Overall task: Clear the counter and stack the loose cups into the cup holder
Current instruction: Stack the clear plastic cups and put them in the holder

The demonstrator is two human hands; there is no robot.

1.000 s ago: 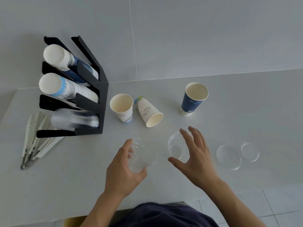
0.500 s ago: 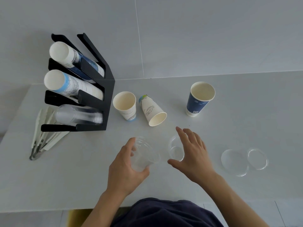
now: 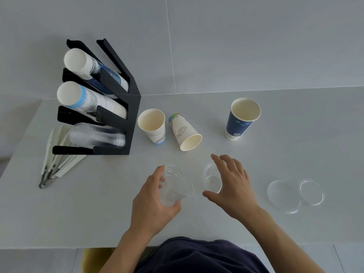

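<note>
My left hand grips a clear plastic cup, tilted with its mouth to the right. A second clear cup stands on the counter just right of it, and my right hand curves around it with fingers spread; whether they touch is unclear. Behind them a white paper cup stands upright, another white cup lies on its side, and a blue paper cup stands to the right. The black cup holder at the back left carries three rows of stacked cups, the lowest row clear.
Two clear lids lie on the white counter to the right of my hands. Pale tongs lie left of the holder. The counter's near edge runs just in front of my body; a grey wall stands behind.
My right hand has closed in around the standing clear cup from the right. The left hand keeps the other clear cup in the same place.
</note>
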